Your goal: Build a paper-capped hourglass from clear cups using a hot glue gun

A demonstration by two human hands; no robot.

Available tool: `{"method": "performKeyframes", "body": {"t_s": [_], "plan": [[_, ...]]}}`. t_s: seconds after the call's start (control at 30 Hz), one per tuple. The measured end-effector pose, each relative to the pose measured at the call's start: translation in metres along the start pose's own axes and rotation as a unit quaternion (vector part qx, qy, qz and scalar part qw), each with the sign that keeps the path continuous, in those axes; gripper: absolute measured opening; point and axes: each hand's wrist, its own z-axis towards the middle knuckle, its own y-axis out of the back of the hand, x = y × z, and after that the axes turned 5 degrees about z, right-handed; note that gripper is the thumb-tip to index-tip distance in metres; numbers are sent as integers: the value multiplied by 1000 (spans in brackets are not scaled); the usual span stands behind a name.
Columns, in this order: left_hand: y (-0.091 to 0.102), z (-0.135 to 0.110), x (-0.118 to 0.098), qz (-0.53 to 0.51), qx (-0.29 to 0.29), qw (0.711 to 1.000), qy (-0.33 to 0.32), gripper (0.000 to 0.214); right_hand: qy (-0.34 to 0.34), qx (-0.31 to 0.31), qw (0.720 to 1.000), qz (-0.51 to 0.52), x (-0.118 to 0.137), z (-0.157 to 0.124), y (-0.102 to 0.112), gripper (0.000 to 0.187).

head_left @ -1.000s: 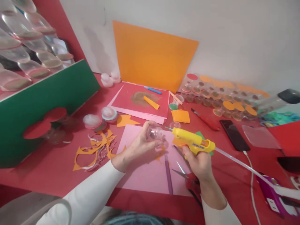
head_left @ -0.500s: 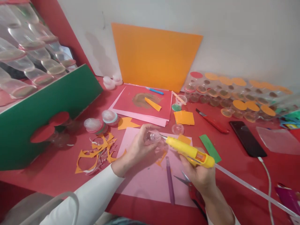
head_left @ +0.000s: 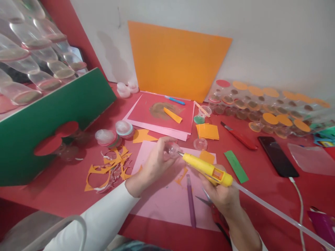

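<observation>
My left hand [head_left: 154, 164] is closed round a small clear plastic cup [head_left: 172, 150], held over a pink paper sheet [head_left: 167, 195]. My right hand [head_left: 222, 195] grips a yellow glue gun [head_left: 206, 169] with a long clear glue stick [head_left: 274, 212] trailing to the right. The gun's metal tip touches the cup's rim. A purple pen [head_left: 191, 200] and red-handled scissors [head_left: 213, 209] lie on the pink sheet under my right hand.
Orange paper scraps [head_left: 107, 169] lie left of the sheet. A green board [head_left: 52, 118] with clear cups stands at left. An orange sheet [head_left: 175, 59] leans on the wall. A row of clear cups [head_left: 261, 104], a red knife [head_left: 239, 136] and a phone [head_left: 277, 155] lie right.
The glue gun has swung left and down until its tip met the cup in my left hand. The view shifted slightly right.
</observation>
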Motion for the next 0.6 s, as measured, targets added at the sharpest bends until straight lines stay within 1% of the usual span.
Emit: {"method": "performKeyframes", "body": {"t_s": [0.07,0.17,0.23,0.33,0.47,0.6], "plan": [[-1,-1,1,14,8,1000,-12,27,-1,15,1000,-7,-2,-2,0,23],[-3,-3,7,25,7,999,-25,27,19,40,999,-16,-3,-2,1,19],[-3,-4,11,34,9,999,-32,27,22,39,999,-20,-3,-1,1,19],[-3,-5,13,54,19,997,-45,25,1,34,999,-17,0,2,1,24],[-3,-4,14,77,23,995,-54,23,-4,31,999,-26,-1,1,-2,30],[-3,-5,16,116,25,991,-67,25,-26,43,999,-15,-4,-4,-3,31]]}}
